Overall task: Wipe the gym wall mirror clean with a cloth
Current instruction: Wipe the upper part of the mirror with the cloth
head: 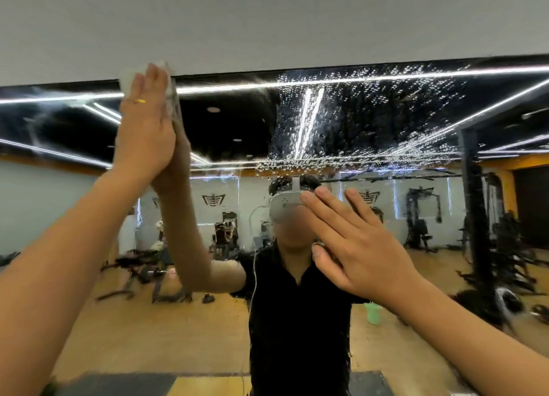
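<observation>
Under left hand (142, 128), cloth (127, 79) on mirror (386, 113)

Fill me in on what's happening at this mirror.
A person is wiping a gym wall mirror. The left hand presses a white cloth flat against the glass at the mirror's top edge. The right hand holds nothing, fingers straight, and seems to rest on the glass lower down. Water droplets cover the upper right of the mirror, so that part is not yet wiped.
</observation>
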{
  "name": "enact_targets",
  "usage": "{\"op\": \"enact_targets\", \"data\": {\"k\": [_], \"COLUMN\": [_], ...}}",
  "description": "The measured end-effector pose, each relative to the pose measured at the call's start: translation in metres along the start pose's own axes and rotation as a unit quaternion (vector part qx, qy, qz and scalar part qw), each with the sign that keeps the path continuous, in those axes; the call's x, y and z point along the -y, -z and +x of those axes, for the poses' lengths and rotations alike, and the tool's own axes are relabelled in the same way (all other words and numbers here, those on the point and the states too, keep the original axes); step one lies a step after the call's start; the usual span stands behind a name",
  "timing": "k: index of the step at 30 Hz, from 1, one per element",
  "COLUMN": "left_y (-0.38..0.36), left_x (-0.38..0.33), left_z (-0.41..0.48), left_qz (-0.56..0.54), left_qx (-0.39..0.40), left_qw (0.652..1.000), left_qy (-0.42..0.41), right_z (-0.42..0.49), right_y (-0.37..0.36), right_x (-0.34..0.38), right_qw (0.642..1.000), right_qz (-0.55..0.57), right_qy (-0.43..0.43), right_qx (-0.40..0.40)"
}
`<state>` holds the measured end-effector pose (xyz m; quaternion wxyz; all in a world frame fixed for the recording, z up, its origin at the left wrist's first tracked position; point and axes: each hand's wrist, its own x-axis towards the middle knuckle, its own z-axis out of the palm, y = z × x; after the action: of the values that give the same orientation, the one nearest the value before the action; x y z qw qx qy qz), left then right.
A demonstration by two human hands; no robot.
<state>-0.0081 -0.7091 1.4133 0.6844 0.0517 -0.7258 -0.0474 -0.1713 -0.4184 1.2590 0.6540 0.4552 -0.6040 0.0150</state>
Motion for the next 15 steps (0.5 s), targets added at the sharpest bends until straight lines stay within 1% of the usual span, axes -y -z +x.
{"op": "enact_targets", "data": {"k": [5, 9, 10, 12, 15], "left_y": [-0.003, -0.008, -0.01, -0.016, -0.035], "left_x": [0.014, 0.005, -0.002, -0.026, -0.059], "left_z": [-0.027, -0.046, -0.048, -0.054, -0.068], "left_qz": [-0.004, -0.007, -0.018, -0.026, 0.003], "left_qx": [-0.018, -0.026, -0.015, 0.024, 0.088], "left_qw": [1.0, 0.999, 1.0, 0.998, 0.983], "left_qy": [0.009, 0.025, 0.009, -0.058, -0.159], "right_z": [-0.001, 0.001, 0.001, 0.0, 0.0], "right_y": [-0.001, 0.0, 0.0, 0.0, 0.0], "right_x": [0.001, 0.001, 0.001, 0.001, 0.0], "right_qw": [1.0, 1.0, 1.0, 1.0, 1.0], "right_qz": [-0.004, -0.001, 0.002, 0.006, 0.009], "right_qy": [-0.003, -0.003, -0.002, 0.001, 0.0], "right_qx": [-0.009, -0.011, -0.007, 0.0, 0.005]}}
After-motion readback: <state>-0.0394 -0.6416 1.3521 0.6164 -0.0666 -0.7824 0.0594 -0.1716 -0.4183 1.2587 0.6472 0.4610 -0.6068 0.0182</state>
